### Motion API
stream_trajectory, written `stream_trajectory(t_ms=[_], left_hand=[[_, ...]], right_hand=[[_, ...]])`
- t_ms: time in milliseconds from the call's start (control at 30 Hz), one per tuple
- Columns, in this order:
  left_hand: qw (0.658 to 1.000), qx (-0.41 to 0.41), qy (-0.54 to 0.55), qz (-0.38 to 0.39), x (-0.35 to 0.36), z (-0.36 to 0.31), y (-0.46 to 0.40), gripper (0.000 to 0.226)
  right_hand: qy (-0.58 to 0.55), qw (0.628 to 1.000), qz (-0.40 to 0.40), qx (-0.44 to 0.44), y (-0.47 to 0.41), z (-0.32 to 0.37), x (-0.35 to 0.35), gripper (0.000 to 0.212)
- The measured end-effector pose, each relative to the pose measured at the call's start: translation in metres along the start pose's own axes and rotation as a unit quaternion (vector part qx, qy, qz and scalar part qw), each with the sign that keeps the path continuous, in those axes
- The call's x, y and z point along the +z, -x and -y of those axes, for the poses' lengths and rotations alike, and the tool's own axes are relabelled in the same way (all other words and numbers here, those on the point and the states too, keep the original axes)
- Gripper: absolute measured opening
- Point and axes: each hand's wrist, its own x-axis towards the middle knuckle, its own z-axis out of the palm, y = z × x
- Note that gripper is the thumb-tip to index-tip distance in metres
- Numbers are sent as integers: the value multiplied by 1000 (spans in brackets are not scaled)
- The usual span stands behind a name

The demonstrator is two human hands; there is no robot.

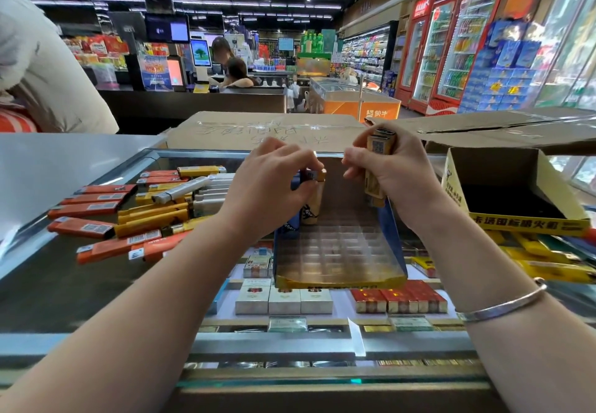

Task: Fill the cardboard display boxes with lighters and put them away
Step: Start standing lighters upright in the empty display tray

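Your left hand (274,180) pinches a lighter (317,193) into the display box (338,251); your right hand (387,170) clamps spare lighters (379,167) above it. Seat it crooked and neighbours may topple.

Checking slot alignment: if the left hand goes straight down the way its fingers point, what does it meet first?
Probably the lighters that the left hand pinches by their tops, already standing in the display box; depth is unclear.
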Motion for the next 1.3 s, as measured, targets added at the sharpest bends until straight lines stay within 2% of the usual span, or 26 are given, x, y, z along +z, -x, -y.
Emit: stream_trajectory(t_ms=[67,200,333,400,500,633,767,867,1067,1200,1300], left_hand=[[1000,-14,-8,7,-2,1,0,14],[999,-36,-29,13,-5,2,-2,21],[997,-44,-43,48,-4,1,-2,33],[997,-56,-8,59,-3,1,-1,35],[995,-67,76,17,-4,-1,0,31],[995,-1,93,-27,-9,-8,0,36],[994,109,28,-3,-6,-17,1,42],[985,170,-14,-18,-5,-23,1,38],[971,221,-22,-92,-7,-25,1,25],[972,202,21,-122,-8,-30,0,25],[968,78,173,-163,-13,-31,-1,22]], right_hand=[[-51,998,0,23,1,1,-1,13],[-161,983,23,82,3,4,-1,30],[-196,973,9,121,2,8,-1,45],[-194,972,-4,129,2,9,-1,47],[-202,971,3,125,1,8,-1,48],[-212,968,-10,137,1,4,-1,49],[-243,960,-39,136,2,2,-1,39],[-242,961,-34,131,3,2,1,38],[-227,951,58,204,2,0,7,39],[-236,938,82,241,4,1,8,40],[-231,937,67,253,4,3,8,41]])
